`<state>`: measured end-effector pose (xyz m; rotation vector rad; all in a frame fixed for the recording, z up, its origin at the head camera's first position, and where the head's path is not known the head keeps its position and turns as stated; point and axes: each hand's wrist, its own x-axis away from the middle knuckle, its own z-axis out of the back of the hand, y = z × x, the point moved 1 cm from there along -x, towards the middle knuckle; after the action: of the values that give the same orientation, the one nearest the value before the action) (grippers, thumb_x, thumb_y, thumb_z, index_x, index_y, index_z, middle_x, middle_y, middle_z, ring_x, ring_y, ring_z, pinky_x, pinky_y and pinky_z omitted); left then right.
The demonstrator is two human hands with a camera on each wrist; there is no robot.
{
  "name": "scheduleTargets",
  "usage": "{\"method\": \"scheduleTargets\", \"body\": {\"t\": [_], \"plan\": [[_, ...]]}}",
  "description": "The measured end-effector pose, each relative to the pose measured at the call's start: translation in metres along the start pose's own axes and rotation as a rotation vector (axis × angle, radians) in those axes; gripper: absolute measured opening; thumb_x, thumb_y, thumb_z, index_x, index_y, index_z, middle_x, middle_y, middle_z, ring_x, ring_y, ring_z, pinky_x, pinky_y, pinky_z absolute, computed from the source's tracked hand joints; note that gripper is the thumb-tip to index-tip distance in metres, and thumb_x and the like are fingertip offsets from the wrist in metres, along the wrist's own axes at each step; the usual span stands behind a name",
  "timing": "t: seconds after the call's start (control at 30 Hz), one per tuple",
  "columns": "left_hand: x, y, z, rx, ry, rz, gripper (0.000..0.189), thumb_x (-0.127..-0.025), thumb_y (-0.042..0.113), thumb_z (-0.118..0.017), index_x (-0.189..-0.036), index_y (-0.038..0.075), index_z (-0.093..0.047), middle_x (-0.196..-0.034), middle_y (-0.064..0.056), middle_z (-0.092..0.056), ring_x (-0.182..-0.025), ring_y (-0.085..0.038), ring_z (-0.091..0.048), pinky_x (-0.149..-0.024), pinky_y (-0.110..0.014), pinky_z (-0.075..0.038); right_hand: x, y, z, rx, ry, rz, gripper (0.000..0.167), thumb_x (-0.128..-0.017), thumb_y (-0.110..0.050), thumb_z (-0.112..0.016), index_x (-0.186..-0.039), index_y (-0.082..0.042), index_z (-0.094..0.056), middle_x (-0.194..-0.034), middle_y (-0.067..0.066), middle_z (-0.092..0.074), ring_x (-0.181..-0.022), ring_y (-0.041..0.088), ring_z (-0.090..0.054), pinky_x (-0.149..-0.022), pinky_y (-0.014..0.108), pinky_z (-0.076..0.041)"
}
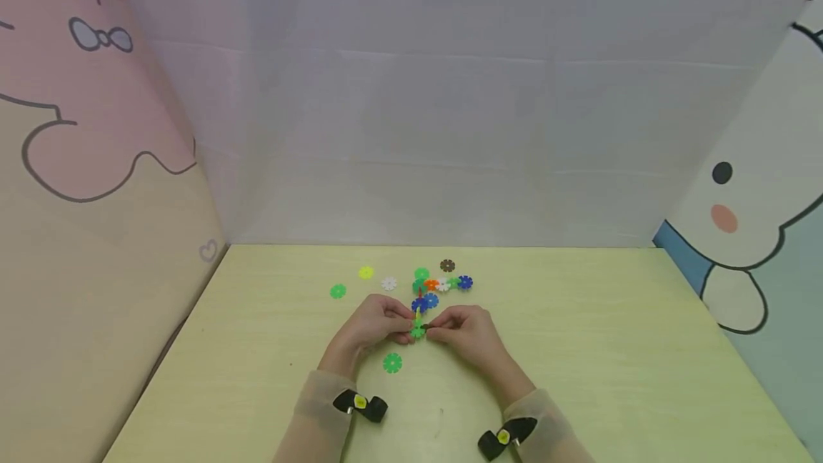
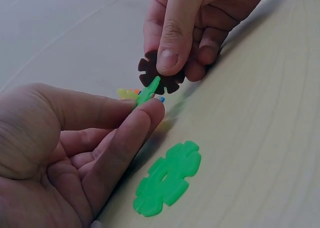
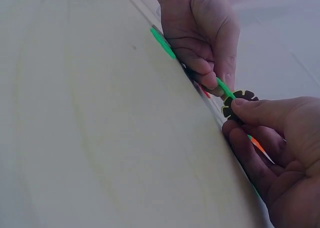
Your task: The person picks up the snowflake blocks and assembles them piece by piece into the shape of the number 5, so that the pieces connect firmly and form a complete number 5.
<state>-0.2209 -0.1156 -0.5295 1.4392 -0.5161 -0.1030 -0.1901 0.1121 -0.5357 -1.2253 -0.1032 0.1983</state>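
My left hand [image 1: 376, 324] pinches a bright green notched snowflake disc [image 2: 147, 92] between thumb and fingers. Opposite it, my right hand [image 1: 472, 336] holds a dark brown notched disc [image 2: 149, 72] between thumb and fingertips. In the left wrist view the brown disc's edge meets the tip of the green one, the two standing crosswise. From the green disc a joined string of discs leads away, with a blue disc [image 1: 419, 305], an orange disc [image 1: 431, 285] and a white disc [image 1: 443, 284] among them, up to a dark blue disc [image 1: 466, 282].
A loose green disc [image 1: 392, 363] lies on the table [image 1: 611, 349] near the left wrist. Farther back are another green disc [image 1: 337, 291], a yellow disc [image 1: 366, 273], a white disc [image 1: 388, 283] and a brown disc [image 1: 447, 265]. A pale cloth wall [image 1: 411, 163] stands behind.
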Motion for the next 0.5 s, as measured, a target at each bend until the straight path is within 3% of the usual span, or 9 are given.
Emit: {"method": "scheduleTargets", "body": {"t": [0.33,0.5], "plan": [[0.0021,-0.0039,0.0092,0.037,-0.11,-0.011,0.016,-0.096,-0.002,-0.078,-0.109,-0.008,-0.073,-0.092,-0.018,-0.08,-0.08,-0.025,-0.08,-0.074,-0.034,-0.067,0.0,0.0,0.0005,-0.058,-0.043,-0.024,0.012,-0.09,-0.013,-0.092,-0.096,-0.006,-0.083,-0.091,0.006,-0.082,-0.081,0.015,-0.076,-0.075,0.023,-0.06],[0.0018,-0.0047,0.0103,0.041,-0.123,-0.014,0.015,-0.097,-0.002,-0.078,-0.109,-0.007,-0.072,-0.091,-0.017,-0.08,-0.079,-0.024,-0.08,-0.073,-0.034,-0.068,0.001,-0.0021,0.0013,-0.062,-0.069,-0.033,0.013,-0.09,-0.012,-0.091,-0.098,-0.005,-0.083,-0.093,0.006,-0.082,-0.082,0.016,-0.077,-0.076,0.023,-0.061]]}}
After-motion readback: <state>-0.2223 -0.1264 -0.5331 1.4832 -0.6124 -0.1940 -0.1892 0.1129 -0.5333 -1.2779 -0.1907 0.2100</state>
